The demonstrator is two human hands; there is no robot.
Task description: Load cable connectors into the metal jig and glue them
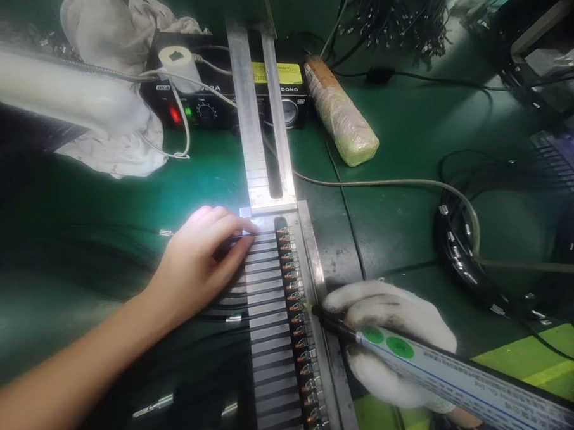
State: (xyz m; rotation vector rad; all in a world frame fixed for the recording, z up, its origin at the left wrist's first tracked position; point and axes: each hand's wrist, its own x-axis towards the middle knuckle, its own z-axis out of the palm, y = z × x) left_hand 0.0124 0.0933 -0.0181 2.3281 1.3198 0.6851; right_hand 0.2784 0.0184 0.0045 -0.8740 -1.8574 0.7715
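Counted: one slotted metal fixture (271, 307), over a dozen black cables (268, 300) across it, one labelled dispensing tube (433, 363). Fixture lies between the hands. Left hand (202, 255), at its far end: thumb and forefinger nearly together at one cable; pinch cannot be confirmed. Gloved right hand (404, 312): closed around the tube.

Glaring white and teal on the worktop (198, 176) beside the left hand (197, 258), sinking into dark shadow along the left edge. Gleaming off the metal bar (248, 112). Blurring softly and stretching toward the margins.
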